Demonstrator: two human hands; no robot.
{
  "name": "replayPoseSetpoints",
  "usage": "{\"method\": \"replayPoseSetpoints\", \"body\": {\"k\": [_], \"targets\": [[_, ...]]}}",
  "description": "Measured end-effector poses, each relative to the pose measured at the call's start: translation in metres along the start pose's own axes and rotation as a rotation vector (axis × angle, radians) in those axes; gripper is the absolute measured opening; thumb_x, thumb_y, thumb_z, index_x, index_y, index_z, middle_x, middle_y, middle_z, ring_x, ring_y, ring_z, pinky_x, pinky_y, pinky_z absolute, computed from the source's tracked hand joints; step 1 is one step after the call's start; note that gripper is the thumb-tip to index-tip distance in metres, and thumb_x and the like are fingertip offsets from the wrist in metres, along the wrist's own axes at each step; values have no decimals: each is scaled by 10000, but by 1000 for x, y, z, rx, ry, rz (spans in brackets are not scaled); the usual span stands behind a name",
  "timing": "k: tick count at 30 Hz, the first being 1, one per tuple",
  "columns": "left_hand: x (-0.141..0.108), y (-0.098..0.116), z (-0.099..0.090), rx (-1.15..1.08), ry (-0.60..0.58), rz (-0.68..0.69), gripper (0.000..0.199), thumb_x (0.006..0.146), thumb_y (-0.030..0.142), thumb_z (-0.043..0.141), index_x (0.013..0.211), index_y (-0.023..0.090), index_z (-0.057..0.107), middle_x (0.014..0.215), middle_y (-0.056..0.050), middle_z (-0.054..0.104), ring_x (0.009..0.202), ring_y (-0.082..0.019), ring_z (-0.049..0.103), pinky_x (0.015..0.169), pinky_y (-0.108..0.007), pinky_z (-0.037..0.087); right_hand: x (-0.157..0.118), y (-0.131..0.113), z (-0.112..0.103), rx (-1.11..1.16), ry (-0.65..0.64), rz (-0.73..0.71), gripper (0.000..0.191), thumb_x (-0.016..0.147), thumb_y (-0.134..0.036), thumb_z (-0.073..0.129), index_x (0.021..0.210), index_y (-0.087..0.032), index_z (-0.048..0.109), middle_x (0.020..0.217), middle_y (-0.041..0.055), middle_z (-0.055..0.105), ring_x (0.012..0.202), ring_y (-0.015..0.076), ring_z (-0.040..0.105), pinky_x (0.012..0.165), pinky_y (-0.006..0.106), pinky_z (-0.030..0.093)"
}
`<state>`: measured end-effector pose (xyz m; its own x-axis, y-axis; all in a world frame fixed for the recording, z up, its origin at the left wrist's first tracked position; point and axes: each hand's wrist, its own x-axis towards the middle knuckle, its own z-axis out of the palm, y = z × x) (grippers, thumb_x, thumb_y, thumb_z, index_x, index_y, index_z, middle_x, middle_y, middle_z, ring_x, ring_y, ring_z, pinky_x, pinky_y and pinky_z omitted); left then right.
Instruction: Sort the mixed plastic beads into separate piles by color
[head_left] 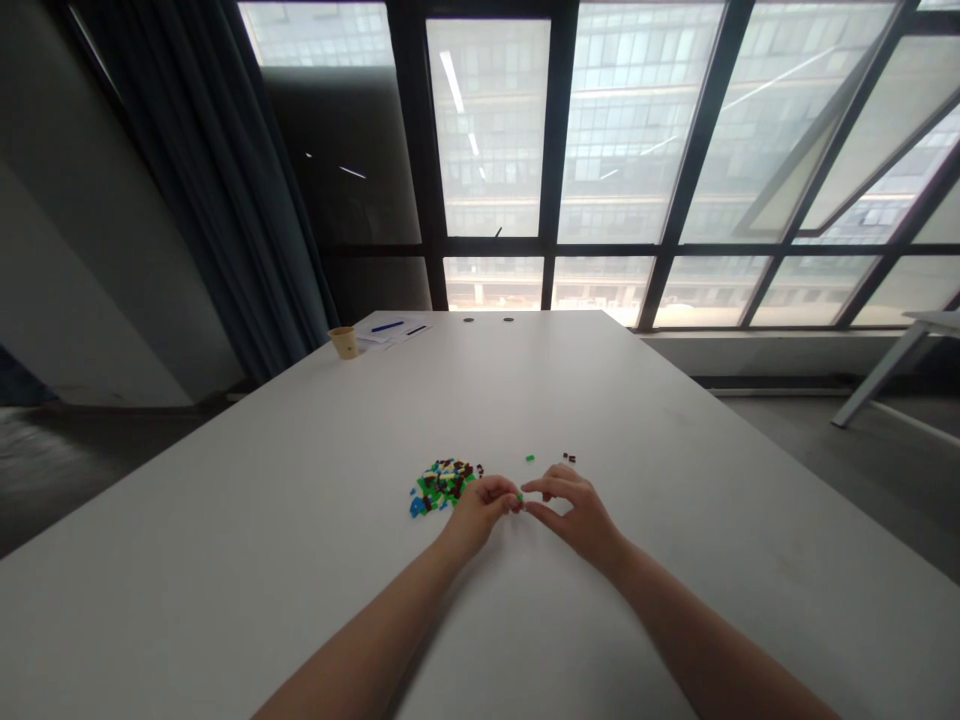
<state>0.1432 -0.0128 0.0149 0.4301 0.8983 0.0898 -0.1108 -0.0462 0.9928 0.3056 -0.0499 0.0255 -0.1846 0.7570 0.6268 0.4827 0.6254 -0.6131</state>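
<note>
My left hand [484, 505] is closed in a pinch on a small green toy brick [519, 498], just above the white table. Facing it from the right, my right hand [574, 510] has its thumb and forefinger apart, their tips close to the green brick; I see nothing held between them. Left of my left hand lies a pile of small toy bricks [442, 484] in green, blue, dark brown and cream, partly hidden by the hand. A loose green brick [530, 458] and a few dark brown bricks [571, 458] lie beyond my hands.
The long white table [525, 390] stretches toward the windows. At its far left are a paper cup [344, 343] and papers [375, 340] with a blue pen [387, 326]. A dark curtain [202, 180] hangs at left; a white table leg [877, 375] stands at right.
</note>
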Motion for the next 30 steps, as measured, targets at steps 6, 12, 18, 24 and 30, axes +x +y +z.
{"method": "replayPoseSetpoints", "body": {"k": [6, 12, 18, 24, 30], "targets": [[1, -8, 1, -35, -6, -10, 379, 539, 494, 684, 572, 127, 595, 488, 13, 527, 505, -88, 442, 534, -225, 346, -1, -3, 2, 2, -31, -1, 145, 727, -294, 623, 842, -227, 680, 659, 15, 537, 670, 136, 505, 625, 268, 423], [0, -7, 1, -45, 9, -2, 345, 539, 455, 701, 585, 127, 606, 503, 16, 532, 517, -87, 445, 541, -222, 340, -1, -5, 0, 11, -18, 14, 134, 733, -276, 617, 839, -218, 677, 669, 18, 550, 679, 136, 508, 646, 271, 424], [2, -6, 3, 95, 11, 34, 290, 628, 421, 631, 624, 133, 597, 532, 7, 548, 539, -102, 470, 545, -227, 366, -2, 0, 1, -7, -18, 21, 99, 732, -255, 612, 789, -201, 672, 655, 16, 546, 671, 134, 507, 644, 264, 412], [9, 2, -28, 780, 234, 129, 124, 720, 198, 527, 791, 170, 624, 808, -37, 637, 754, -153, 551, 733, -278, 422, 2, 35, 0, -206, 21, 302, 84, 698, -264, 625, 736, -201, 665, 654, 10, 554, 636, 134, 497, 634, 260, 390], [14, 5, -61, 1211, 434, 67, 240, 756, 117, 447, 844, 215, 649, 923, -39, 623, 913, -193, 537, 794, -313, 404, 18, 75, 8, -361, -62, 558, 110, 659, -265, 628, 745, -213, 674, 800, 33, 623, 757, 160, 541, 717, 275, 388]]}}
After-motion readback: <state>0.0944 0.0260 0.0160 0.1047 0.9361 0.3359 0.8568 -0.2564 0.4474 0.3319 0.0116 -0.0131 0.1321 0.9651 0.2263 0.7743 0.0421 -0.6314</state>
